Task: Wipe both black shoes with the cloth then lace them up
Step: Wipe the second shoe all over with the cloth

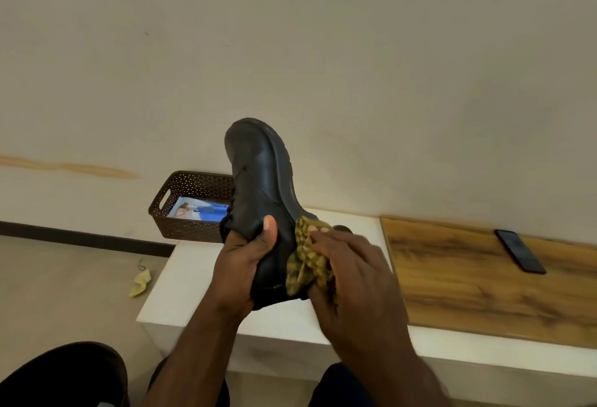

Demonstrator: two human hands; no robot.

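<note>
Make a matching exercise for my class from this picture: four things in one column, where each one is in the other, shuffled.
Things:
1. black shoe
2. cloth
3. phone
4. brown basket

Places:
A. on the wooden board
B. gripped by the left hand
C. at the white bench's far left end
D. pressed to the shoe by the right hand

Pairs: 1-B, 2-D, 3-A, 4-C

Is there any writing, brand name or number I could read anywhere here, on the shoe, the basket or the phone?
None can be read.
Black leather shoe: no visible label.
Printed blue packet in the brown perforated plastic basket: a picture shows; any text is too blurred.
Black phone on the wooden board: dark screen.
</note>
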